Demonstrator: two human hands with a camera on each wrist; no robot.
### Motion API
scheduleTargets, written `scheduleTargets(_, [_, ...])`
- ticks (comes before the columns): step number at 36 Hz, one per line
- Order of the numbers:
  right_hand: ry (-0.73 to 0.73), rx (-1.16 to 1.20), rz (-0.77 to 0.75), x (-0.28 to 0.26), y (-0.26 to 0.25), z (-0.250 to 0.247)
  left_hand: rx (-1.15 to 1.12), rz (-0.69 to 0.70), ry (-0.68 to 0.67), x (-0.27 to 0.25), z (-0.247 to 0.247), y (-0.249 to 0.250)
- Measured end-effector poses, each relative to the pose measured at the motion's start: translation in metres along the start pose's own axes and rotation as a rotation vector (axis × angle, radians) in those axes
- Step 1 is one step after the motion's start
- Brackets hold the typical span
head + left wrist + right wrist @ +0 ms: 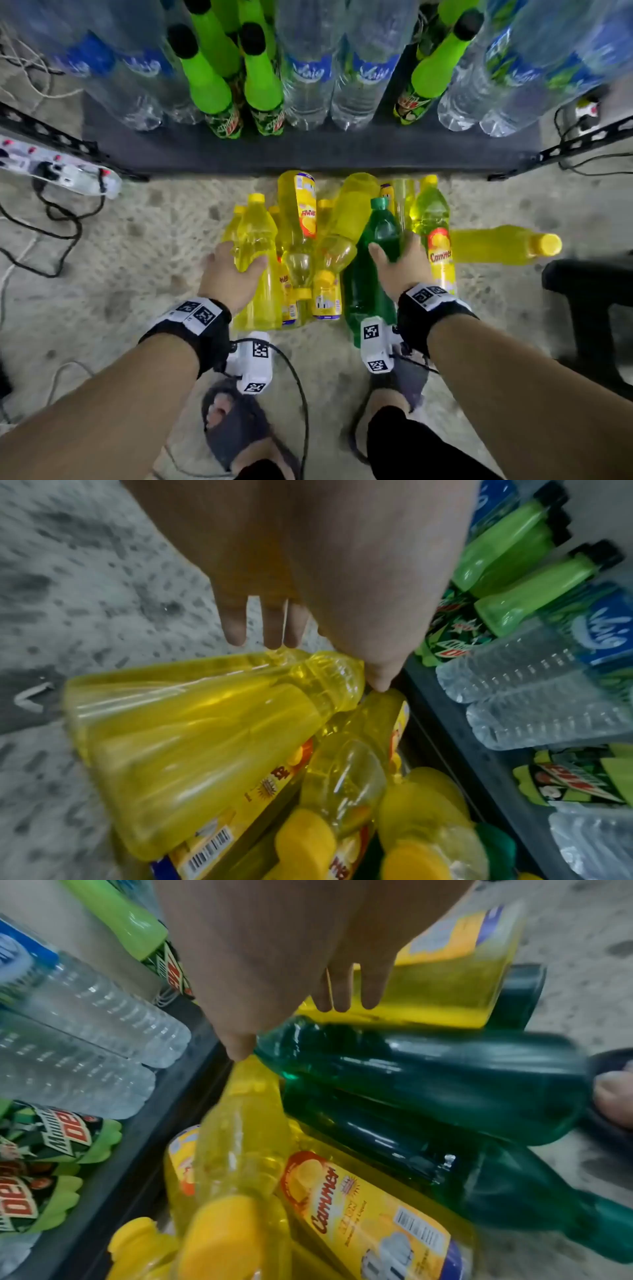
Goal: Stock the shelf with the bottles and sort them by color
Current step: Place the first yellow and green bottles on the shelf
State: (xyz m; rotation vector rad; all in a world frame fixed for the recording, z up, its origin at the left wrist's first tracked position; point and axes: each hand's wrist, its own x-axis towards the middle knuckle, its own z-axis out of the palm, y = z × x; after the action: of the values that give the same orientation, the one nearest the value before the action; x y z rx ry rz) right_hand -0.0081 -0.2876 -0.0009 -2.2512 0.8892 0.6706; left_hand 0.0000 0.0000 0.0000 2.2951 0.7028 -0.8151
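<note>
A heap of yellow bottles (305,240) lies on the floor in front of the low dark shelf (308,154). My left hand (239,263) grips one yellow bottle (255,233) at its shoulder, at the heap's left side; in the left wrist view the left hand (318,656) has its thumb and fingers on either side of that yellow bottle (205,737). My right hand (394,257) grips a dark green bottle (382,233) below its green cap. In the right wrist view the right hand (291,1026) holds this green bottle (428,1074), and a second green bottle (514,1191) lies under it.
On the shelf stand clear water bottles (308,85) and light green soda bottles (209,85) in mixed groups. One yellow bottle (503,245) lies apart at the right. A power strip (58,168) with cables lies at the left, a black stool (589,301) at the right. My sandalled feet (236,425) are below.
</note>
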Motion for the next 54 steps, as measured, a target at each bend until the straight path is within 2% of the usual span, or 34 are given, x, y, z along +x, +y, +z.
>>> scheduleTargets(5, [0.089, 0.040, -0.017, 0.023, 0.019, 0.033, 0.012, 0.020, -0.019, 0.027, 0.026, -0.013])
scheduleTargets(12, [0.165, 0.020, -0.027, 0.037, 0.030, 0.046, 0.093, 0.067, 0.010, 0.044, 0.042, -0.020])
scheduleTargets(17, [0.171, -0.042, -0.044, 0.042, 0.031, 0.042, 0.176, 0.081, -0.001, 0.059, 0.037, -0.022])
scheduleTargets(25, [0.129, -0.083, -0.102, 0.029, 0.032, 0.034, 0.145, 0.078, 0.029, 0.055, 0.027, -0.019])
scheduleTargets(32, [0.146, -0.044, -0.145, -0.004, 0.015, 0.005, 0.059, 0.124, 0.077, 0.012, -0.005, -0.004])
scheduleTargets(37, [0.156, 0.015, -0.188, -0.035, -0.015, -0.029, 0.000, 0.231, 0.085, -0.026, -0.042, 0.026])
scheduleTargets(47, [0.174, 0.133, -0.294, -0.112, -0.090, -0.128, -0.026, 0.407, 0.088, -0.126, -0.129, 0.117])
scheduleTargets(54, [0.185, 0.227, -0.386, -0.181, -0.129, -0.206, -0.180, 0.507, 0.087, -0.202, -0.182, 0.159])
